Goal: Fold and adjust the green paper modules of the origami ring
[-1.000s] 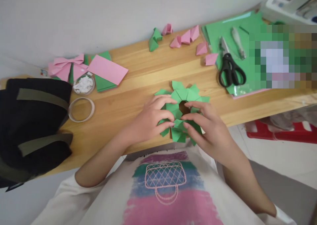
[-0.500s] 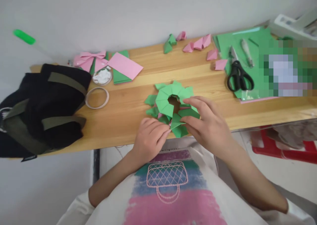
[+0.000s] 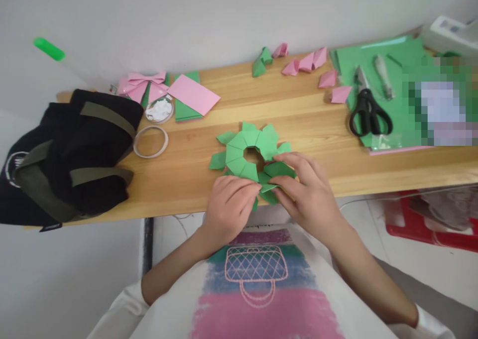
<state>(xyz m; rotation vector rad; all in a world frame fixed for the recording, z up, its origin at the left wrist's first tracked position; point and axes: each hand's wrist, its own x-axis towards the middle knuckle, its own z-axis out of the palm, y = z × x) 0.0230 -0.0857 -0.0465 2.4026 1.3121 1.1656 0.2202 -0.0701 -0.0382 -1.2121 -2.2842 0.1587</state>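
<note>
A green folded-paper ring (image 3: 236, 152) with pointed leaf-like tips around its outside and a hole in the middle is between my hands, over the front of the table. My left hand (image 3: 229, 204) is closed, its thumb and fingers pinching the ring's lower edge. Across from it, my right hand (image 3: 308, 187) grips the ring's right side, with a green flap between thumb and fingers. The ring has a gap at its lower right, where the flap lies. My fingers cover part of the lower edge.
Black scissors (image 3: 369, 112) and a clear-handled tool (image 3: 384, 75) lie on green sheets (image 3: 347, 60) at right. Pink folded pieces (image 3: 306, 61) and green ones (image 3: 262, 60) sit at the back. Leftward are pink paper (image 3: 194, 94), a tape roll (image 3: 151, 142), a pink bow (image 3: 144, 85) and a black bag (image 3: 93, 160).
The ring has turned and shifted slightly left, and lies flatter to view. Both hands keep their hold near its lower right. The whole view has shifted a little.
</note>
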